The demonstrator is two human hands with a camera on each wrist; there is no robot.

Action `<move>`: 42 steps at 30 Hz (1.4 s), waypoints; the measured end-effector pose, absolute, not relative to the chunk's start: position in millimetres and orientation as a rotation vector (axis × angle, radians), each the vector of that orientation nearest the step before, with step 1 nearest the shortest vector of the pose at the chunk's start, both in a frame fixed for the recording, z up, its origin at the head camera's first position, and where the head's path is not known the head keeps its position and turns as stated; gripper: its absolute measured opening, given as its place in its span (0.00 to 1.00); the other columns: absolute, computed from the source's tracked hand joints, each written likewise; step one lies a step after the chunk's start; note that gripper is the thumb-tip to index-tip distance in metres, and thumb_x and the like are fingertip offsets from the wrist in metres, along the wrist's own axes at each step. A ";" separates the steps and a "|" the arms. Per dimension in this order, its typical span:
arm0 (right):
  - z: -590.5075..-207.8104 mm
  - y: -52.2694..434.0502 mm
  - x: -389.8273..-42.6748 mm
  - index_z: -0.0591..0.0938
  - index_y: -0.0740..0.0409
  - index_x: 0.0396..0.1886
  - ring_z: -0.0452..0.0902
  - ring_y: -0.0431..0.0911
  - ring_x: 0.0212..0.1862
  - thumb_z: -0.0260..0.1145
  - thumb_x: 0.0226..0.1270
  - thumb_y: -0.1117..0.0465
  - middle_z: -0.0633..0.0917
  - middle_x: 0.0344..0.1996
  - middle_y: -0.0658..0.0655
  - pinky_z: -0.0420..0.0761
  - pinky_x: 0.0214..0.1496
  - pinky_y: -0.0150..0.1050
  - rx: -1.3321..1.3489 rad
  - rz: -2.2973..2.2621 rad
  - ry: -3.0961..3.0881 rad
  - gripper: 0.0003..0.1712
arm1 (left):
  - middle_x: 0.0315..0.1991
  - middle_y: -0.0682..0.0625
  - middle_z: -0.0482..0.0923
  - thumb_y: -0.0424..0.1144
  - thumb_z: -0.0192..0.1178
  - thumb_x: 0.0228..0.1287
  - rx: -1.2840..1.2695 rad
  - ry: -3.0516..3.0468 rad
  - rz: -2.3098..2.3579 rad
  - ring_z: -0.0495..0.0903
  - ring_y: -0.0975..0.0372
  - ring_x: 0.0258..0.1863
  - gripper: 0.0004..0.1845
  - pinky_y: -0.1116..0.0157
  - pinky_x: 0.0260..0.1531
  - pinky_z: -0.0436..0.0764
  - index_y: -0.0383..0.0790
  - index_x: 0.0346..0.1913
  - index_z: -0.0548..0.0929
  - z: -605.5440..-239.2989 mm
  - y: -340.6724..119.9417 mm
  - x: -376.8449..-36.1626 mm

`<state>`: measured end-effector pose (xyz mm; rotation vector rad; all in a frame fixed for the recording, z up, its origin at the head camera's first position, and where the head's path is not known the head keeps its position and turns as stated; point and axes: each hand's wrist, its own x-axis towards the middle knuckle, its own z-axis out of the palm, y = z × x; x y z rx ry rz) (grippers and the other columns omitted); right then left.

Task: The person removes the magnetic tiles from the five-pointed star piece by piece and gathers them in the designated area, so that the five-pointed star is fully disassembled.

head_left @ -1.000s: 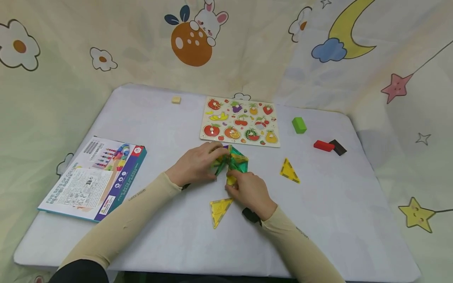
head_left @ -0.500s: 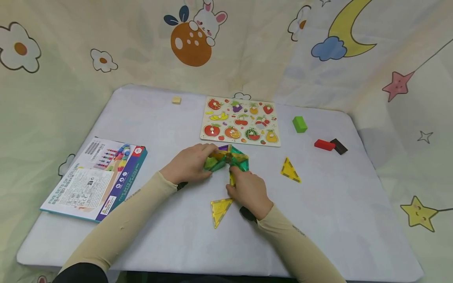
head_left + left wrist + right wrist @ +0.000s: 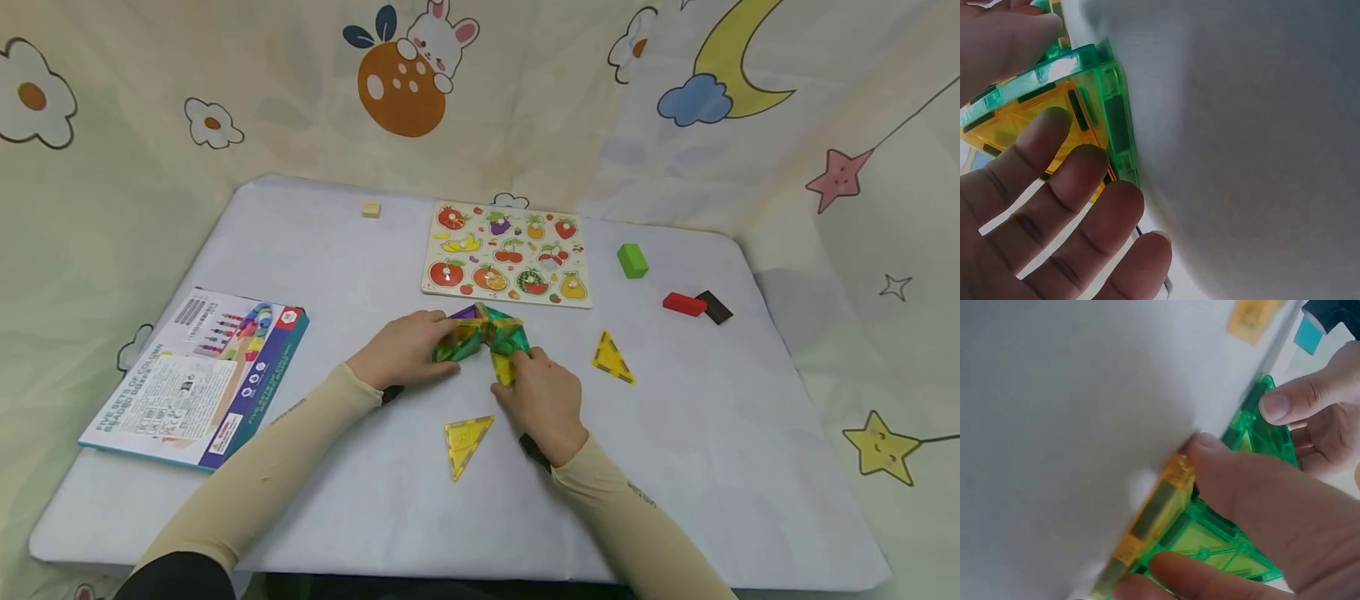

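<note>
A structure of see-through magnetic tiles (image 3: 486,327), in green, yellow and purple, stands mid-table in the head view. My left hand (image 3: 405,350) holds its left side; in the left wrist view the thumb lies on one side of a green-edged tile (image 3: 1119,119) and the fingers on the other. At the near right side, my right hand (image 3: 543,404) pinches a yellow magnetic tile (image 3: 1154,512) between thumb and fingers, against a green tile (image 3: 1210,540). The palm hides part of it in the head view. A loose yellow triangular tile (image 3: 467,443) lies just below the hands.
Another yellow triangular tile (image 3: 613,358) lies to the right. A fruit puzzle board (image 3: 506,254) is behind the structure. Green (image 3: 633,261), red (image 3: 684,304) and black blocks (image 3: 714,307) lie at the right, a small wooden block (image 3: 371,209) at the back, a flat box (image 3: 198,379) at left.
My left hand has drawn back leftward from the structure's top, uncovering its purple and yellow tiles. My right hand, with the yellow tile, has shifted slightly right.
</note>
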<state>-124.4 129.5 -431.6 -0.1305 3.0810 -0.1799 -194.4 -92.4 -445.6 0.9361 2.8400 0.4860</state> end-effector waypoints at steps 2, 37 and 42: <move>-431.1 129.4 -125.1 0.88 0.55 0.46 0.74 0.46 0.24 0.80 0.57 0.41 0.86 0.37 0.58 0.72 0.22 0.38 -0.141 -0.173 3.089 0.27 | 0.43 0.52 0.83 0.58 0.74 0.59 0.938 2.835 0.494 0.79 0.60 0.41 0.26 0.59 0.48 0.85 0.44 0.53 0.84 -445.5 -91.8 -194.4; -431.4 153.6 -126.3 0.88 0.56 0.50 0.82 0.41 0.31 0.74 0.66 0.48 0.91 0.34 0.50 0.77 0.27 0.34 -0.297 -0.833 2.863 0.21 | 0.25 0.57 0.80 0.45 0.73 0.63 0.841 2.655 0.782 0.76 0.67 0.24 0.11 0.69 0.31 0.78 0.45 0.40 0.84 -442.9 -80.7 -177.2; -435.6 144.8 -125.3 0.89 0.58 0.47 0.85 0.44 0.30 0.75 0.65 0.50 0.92 0.30 0.52 0.78 0.25 0.34 -0.274 -0.769 2.945 0.18 | 0.23 0.58 0.80 0.47 0.75 0.61 0.796 2.636 0.805 0.77 0.68 0.24 0.13 0.69 0.30 0.78 0.45 0.41 0.85 -444.3 -71.3 -169.8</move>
